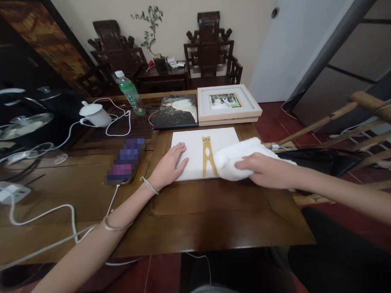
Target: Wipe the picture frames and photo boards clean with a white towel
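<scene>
A white rectangular board point(192, 141) with a yellow cat figure point(206, 148) on it lies flat on the wooden table. My left hand point(172, 164) rests on the board's left edge with fingers stretched out, holding nothing. In my right hand point(263, 169) is a bunched white cloth point(234, 158), gripped at its near side. The cloth covers the right part of the board and touches the cat figure's right leg. What lies under the cloth is hidden.
Behind the board are a dark picture panel point(175, 113) and a stacked light wooden photo frame point(228, 116). A phone point(127, 159) lies to the left, with a green bottle point(131, 94), a white lidded cup point(94, 113) and white cables point(61, 206). A bamboo chair point(370, 102) stands at right.
</scene>
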`<state>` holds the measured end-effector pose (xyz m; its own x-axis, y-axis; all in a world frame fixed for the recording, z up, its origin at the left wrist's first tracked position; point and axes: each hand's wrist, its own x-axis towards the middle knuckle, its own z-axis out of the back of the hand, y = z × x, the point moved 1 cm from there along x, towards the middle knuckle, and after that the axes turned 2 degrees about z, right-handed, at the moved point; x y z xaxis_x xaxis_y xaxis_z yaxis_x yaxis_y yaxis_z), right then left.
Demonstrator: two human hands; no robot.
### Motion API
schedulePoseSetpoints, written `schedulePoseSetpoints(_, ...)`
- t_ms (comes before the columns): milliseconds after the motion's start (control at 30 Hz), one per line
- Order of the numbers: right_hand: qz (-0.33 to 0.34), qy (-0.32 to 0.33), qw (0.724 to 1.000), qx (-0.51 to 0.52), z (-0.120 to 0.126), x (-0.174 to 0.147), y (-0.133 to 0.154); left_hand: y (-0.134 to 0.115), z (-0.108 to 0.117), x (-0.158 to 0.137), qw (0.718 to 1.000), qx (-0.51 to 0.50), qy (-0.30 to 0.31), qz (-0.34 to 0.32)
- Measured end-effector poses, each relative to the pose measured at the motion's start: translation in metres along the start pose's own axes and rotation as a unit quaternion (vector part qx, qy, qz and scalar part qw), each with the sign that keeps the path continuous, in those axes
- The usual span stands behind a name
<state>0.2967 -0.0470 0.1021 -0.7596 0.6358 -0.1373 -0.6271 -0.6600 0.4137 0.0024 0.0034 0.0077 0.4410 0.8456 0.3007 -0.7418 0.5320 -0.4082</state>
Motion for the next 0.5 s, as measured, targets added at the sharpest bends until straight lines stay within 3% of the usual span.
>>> schedulePoseSetpoints(167,0.025,-0.03,0.999,-0.008,0.022,0.045,-0.043,0.0,0.0,0.0,1.0,0.003,0.001,-0.002)
schedulePoseSetpoints(300,-0.017,-0.059,0.997,-0.042,0.035,0.076,-0.065,0.0,0.001,0.0,1.0,0.002,-0.002,-0.009)
schedulePoseSetpoints(500,-0.069,-0.084,0.989,-0.104,0.01,0.075,-0.056,0.002,0.001,-0.001,1.0,0.002,-0.003,-0.012)
